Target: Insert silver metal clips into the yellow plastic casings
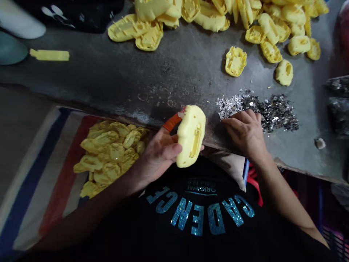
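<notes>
Cradling a yellow plastic casing (191,136) against the left grip's (156,154) palm

On the table (109,72), plastic shells (269,32) lie beyond metal scraps (275,112); more sit left, on cloth (35,182).

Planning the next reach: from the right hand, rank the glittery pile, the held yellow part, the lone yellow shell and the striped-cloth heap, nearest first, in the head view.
From the right hand:
1. Glittery silver scrap pile: under and beyond the hand.
2. Yellow molded part: to its side, in the left hand.
3. Lone yellow shell: straight ahead.
4. Heap of yellow parts: far side, on the striped cloth.
</notes>
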Demonstrator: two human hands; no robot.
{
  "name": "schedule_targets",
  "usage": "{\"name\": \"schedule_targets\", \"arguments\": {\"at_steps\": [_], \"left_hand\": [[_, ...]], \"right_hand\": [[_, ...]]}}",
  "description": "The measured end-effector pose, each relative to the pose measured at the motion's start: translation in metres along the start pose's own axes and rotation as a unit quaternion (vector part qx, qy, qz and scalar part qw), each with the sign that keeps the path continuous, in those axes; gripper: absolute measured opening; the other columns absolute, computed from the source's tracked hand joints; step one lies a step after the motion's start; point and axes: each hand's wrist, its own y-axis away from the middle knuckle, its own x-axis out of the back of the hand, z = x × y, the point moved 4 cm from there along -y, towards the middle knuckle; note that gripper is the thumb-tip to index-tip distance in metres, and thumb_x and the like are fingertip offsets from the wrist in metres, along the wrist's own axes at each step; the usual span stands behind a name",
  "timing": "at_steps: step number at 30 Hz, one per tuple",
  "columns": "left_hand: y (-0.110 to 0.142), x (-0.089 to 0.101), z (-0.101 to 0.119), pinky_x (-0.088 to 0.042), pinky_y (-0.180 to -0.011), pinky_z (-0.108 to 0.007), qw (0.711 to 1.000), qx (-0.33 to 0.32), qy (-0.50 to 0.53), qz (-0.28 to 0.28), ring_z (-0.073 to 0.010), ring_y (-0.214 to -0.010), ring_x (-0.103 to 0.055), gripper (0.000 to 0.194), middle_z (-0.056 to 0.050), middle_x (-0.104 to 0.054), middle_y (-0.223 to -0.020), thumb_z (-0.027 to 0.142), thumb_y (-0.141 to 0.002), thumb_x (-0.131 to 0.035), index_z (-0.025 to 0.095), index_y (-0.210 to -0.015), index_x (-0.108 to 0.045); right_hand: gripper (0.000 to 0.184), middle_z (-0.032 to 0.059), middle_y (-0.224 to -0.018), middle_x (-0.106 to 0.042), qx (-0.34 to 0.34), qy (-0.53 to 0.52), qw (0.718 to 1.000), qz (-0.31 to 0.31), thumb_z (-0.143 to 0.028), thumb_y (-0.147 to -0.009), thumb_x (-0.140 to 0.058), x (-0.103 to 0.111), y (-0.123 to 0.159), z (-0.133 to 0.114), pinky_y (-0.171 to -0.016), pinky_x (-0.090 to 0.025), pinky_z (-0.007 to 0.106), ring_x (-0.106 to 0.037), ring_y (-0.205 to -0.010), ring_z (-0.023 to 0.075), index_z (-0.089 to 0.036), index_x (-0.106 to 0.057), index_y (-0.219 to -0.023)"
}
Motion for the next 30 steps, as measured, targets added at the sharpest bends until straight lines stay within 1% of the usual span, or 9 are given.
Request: {"name": "schedule_targets", "arguments": {"at_steps": [5,11,14,20,22,26,27,29,30], "left_hand": [[0.002,0.007,0.001,-0.073,-0.111,-0.044,1.0,0.013,-0.005,0.025,-0.0335,-0.132,-0.087,0.083,-0.006,-0.088,-0.15,0.048,-0.092,-0.104,0.033,-0.166,-0.069],[-0.002,-0.008,-0.004,-0.075,-0.099,-0.04,1.0,0.003,-0.009,0.002,-0.03,-0.112,-0.092,0.069,-0.005,-0.092,-0.138,0.05,-0.09,-0.106,0.034,-0.152,-0.079],[-0.003,-0.012,-0.007,-0.076,-0.102,-0.041,1.0,-0.001,-0.002,0.016,-0.0286,-0.109,-0.092,0.065,-0.007,-0.092,-0.137,0.049,-0.091,-0.105,0.032,-0.149,-0.081],[-0.001,-0.004,-0.014,-0.077,-0.086,-0.035,1.0,0.004,0.003,0.022,-0.0326,-0.112,-0.094,0.061,-0.011,-0.091,-0.143,0.05,-0.094,-0.102,0.034,-0.149,-0.081],[0.002,0.002,-0.02,-0.078,-0.086,-0.036,1.0,-0.005,0.009,0.017,-0.0324,-0.109,-0.094,0.056,-0.01,-0.091,-0.142,0.05,-0.096,-0.1,0.037,-0.147,-0.083],[-0.007,0.023,-0.054,-0.077,-0.078,-0.039,0.999,-0.003,0.027,0.017,-0.0374,-0.111,-0.094,0.064,-0.009,-0.089,-0.144,0.053,-0.092,-0.098,0.045,-0.154,-0.082],[-0.016,0.031,-0.063,-0.074,-0.074,-0.037,1.0,-0.016,0.011,0.015,-0.0379,-0.111,-0.094,0.066,-0.008,-0.089,-0.142,0.059,-0.09,-0.098,0.05,-0.153,-0.082],[-0.04,0.046,-0.074,-0.062,-0.054,-0.033,0.998,-0.056,-0.014,-0.002,-0.0406,-0.092,-0.094,0.066,-0.002,-0.092,-0.123,0.072,-0.073,-0.103,0.061,-0.136,-0.087],[-0.051,0.053,-0.078,-0.061,-0.053,-0.035,0.998,-0.064,-0.021,-0.011,-0.042,-0.091,-0.094,0.063,-0.001,-0.092,-0.122,0.076,-0.073,-0.1,0.064,-0.134,-0.086]], "right_hand": [[0.021,0.0055,-0.102,-0.082,0.033,0.047,0.998,-0.021,-0.026,-0.119,-0.068,-0.002,0.003,-0.008,-0.093,-0.04,0.047,-0.061,-0.101,0.028,-0.029,-0.087,-0.11],[0.019,0.0044,-0.107,-0.084,0.038,0.005,0.999,-0.033,-0.024,-0.118,-0.07,0.005,0.013,-0.006,-0.091,-0.041,0.046,-0.063,-0.1,0.0262,-0.031,-0.087,-0.117],[0.022,0.0055,-0.108,-0.084,0.023,0.008,0.999,-0.039,-0.025,-0.117,-0.068,-0.004,0.004,-0.001,-0.092,-0.042,0.047,-0.064,-0.101,0.0276,-0.031,-0.088,-0.122],[0.024,0.0076,-0.101,-0.082,0.042,0.024,0.997,-0.063,-0.028,-0.12,-0.063,-0.012,-0.001,0.002,-0.088,-0.043,0.045,-0.066,-0.098,0.0286,-0.026,-0.084,-0.111],[0.024,0.0068,-0.096,-0.081,0.058,0.032,0.997,-0.046,-0.026,-0.119,-0.061,-0.003,0.001,-0.001,-0.083,-0.045,0.043,-0.069,-0.093,0.0277,-0.025,-0.08,-0.105],[0.028,0.0006,-0.073,-0.074,0.141,0.042,0.987,0.064,-0.015,-0.111,-0.06,0.01,0.015,-0.01,-0.063,-0.047,0.037,-0.07,-0.065,0.0225,-0.026,-0.069,-0.086],[0.027,-0.0003,-0.072,-0.074,0.154,0.046,0.983,0.085,-0.013,-0.108,-0.06,0.006,0.022,-0.007,-0.06,-0.048,0.036,-0.072,-0.062,0.022,-0.027,-0.068,-0.086],[0.025,-0.0011,-0.074,-0.076,0.133,0.044,0.985,0.103,-0.013,-0.104,-0.059,-0.012,0.035,0.009,-0.06,-0.054,0.037,-0.076,-0.062,0.0228,-0.029,-0.067,-0.086],[0.024,-0.0009,-0.075,-0.077,0.124,0.05,0.985,0.113,-0.015,-0.101,-0.06,-0.023,0.043,0.02,-0.058,-0.055,0.037,-0.077,-0.062,0.0238,-0.03,-0.066,-0.084]]}}
